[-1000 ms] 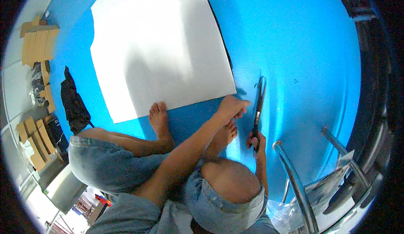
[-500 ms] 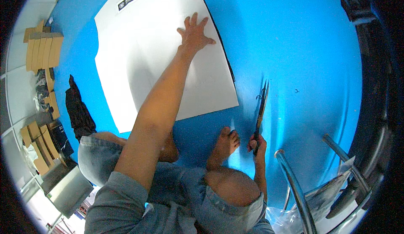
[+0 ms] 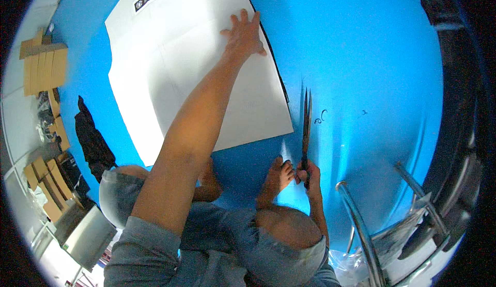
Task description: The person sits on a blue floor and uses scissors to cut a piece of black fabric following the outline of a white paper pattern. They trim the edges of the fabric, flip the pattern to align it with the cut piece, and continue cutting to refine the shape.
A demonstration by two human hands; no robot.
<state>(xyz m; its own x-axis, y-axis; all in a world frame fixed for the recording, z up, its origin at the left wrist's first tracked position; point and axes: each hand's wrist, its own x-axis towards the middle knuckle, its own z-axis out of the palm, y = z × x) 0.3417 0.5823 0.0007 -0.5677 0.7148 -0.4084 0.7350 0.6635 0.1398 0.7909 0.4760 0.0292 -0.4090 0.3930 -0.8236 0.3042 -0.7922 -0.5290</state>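
Observation:
A large white shirt-shaped panel point(image 3: 170, 65) lies on a blue surface point(image 3: 361, 60), with a thin rim of black fabric point(image 3: 279, 82) showing under its right edge. Spread on the panel near that edge, my left hand point(image 3: 243, 36) presses down with fingers apart. My right hand point(image 3: 310, 176) grips the handles of long dark scissors point(image 3: 306, 132). Their blades point away from me, slightly parted, a little right of the panel's lower right corner. Small curled black scraps point(image 3: 321, 117) lie just right of the blades.
A black cloth point(image 3: 93, 142) lies at the left. Cardboard pieces point(image 3: 46, 70) are stacked along the left side. A metal tube frame point(image 3: 361, 230) with clear plastic stands at the lower right. My bare foot point(image 3: 279, 178) rests near the panel's lower edge.
The scissors have moved left, closer to the panel. A black scrap that was at the blades now lies on the blue surface to their right. My left hand stays on the panel.

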